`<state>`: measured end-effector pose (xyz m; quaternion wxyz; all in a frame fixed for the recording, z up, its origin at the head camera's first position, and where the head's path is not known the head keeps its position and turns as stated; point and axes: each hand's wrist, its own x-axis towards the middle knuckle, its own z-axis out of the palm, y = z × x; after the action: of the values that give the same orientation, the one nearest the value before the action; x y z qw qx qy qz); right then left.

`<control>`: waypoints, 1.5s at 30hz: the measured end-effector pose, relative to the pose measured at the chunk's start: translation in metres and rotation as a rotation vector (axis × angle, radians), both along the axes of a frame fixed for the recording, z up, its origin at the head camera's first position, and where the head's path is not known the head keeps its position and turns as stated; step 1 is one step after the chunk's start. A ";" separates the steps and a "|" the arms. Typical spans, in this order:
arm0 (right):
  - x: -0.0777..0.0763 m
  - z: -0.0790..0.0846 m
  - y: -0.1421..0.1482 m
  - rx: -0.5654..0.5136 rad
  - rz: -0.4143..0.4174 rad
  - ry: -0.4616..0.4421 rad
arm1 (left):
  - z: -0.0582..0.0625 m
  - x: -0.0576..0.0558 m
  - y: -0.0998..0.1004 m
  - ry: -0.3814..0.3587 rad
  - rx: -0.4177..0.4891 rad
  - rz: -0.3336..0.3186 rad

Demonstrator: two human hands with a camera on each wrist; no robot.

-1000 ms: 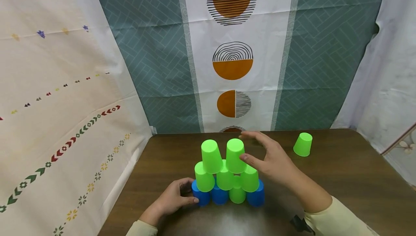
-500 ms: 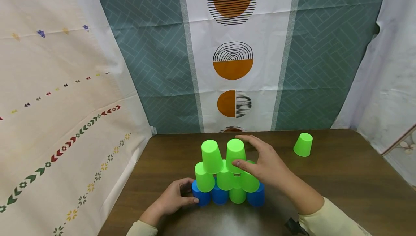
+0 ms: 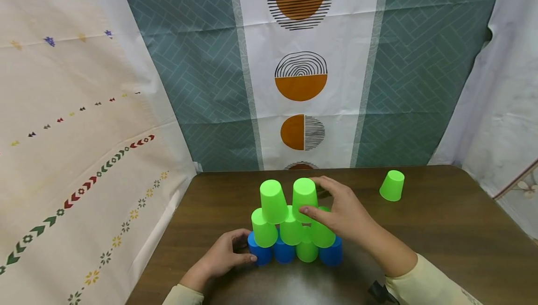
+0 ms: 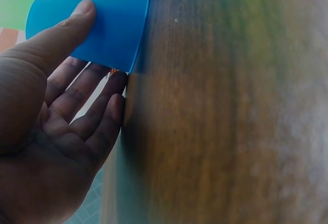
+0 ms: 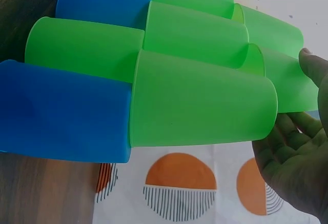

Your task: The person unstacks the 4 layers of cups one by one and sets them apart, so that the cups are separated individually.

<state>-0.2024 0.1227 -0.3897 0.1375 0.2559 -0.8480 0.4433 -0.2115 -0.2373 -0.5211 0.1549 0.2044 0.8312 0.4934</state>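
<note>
Plastic cups stand upside down in a three-tier stack. Its bottom row is blue except for one green cup [image 3: 307, 251]. Two green cups form the top tier. My right hand [image 3: 346, 211] holds the right one, the upper right green cup [image 3: 303, 193], with its thumb in front and fingers behind. In the right wrist view that same cup [image 5: 289, 85] sits between thumb and fingers. Low on the left, my left hand [image 3: 224, 254] holds the leftmost blue cup [image 3: 261, 252]. The left wrist view has the thumb lying on that blue cup [image 4: 110, 29], fingers at its far side.
A single green cup [image 3: 392, 186] stands apart at the table's back right. The wooden table [image 3: 441, 230] ends at a patterned cloth [image 3: 210, 85] hanging behind it. Another cloth [image 3: 84, 109] hangs along the left side.
My right hand has moved left and closed round the upper right green cup. The left hand and the stack stay in place.
</note>
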 end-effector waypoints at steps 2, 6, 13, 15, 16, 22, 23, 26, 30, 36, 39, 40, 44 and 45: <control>0.000 0.000 0.000 0.001 -0.004 0.007 | 0.000 0.000 0.000 0.000 0.001 0.000; 0.001 0.001 0.002 -0.006 -0.023 0.026 | -0.001 -0.001 0.001 0.001 0.000 -0.002; 0.002 0.008 0.012 -0.055 -0.042 0.040 | 0.001 -0.001 0.001 -0.003 -0.005 -0.005; 0.003 0.010 0.016 -0.074 -0.042 0.046 | 0.002 -0.001 0.001 -0.005 -0.003 -0.004; 0.003 0.012 0.018 -0.083 -0.041 0.046 | 0.002 -0.001 0.000 -0.006 -0.003 -0.003; 0.004 0.017 0.032 -0.100 -0.085 0.040 | 0.003 -0.001 -0.001 -0.011 -0.006 -0.002; 0.004 0.018 0.036 -0.103 -0.094 0.034 | 0.003 -0.001 -0.001 -0.012 -0.006 -0.002; 0.004 0.020 0.049 -0.102 -0.142 0.023 | 0.003 0.000 0.000 -0.011 -0.006 -0.002; 0.004 0.020 0.070 -0.088 -0.233 0.044 | 0.003 0.000 0.000 -0.009 -0.012 -0.001; 0.003 0.015 0.106 -0.075 -0.340 0.090 | 0.003 0.000 0.000 -0.005 -0.012 -0.002; 0.002 0.010 0.123 -0.073 -0.388 0.076 | 0.003 -0.001 0.000 -0.003 -0.008 -0.001; 0.002 0.008 0.129 -0.062 -0.412 0.066 | 0.003 -0.001 0.000 -0.002 -0.008 0.000; -0.001 0.000 0.154 -0.027 -0.496 0.012 | 0.003 0.000 0.001 -0.005 -0.010 -0.001; -0.003 -0.003 0.160 -0.013 -0.520 0.004 | 0.004 0.000 0.001 -0.007 -0.010 -0.002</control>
<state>-0.2052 0.2823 -0.3922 0.2500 0.0294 -0.8821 0.3981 -0.2117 -0.2361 -0.5175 0.1591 0.2027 0.8330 0.4896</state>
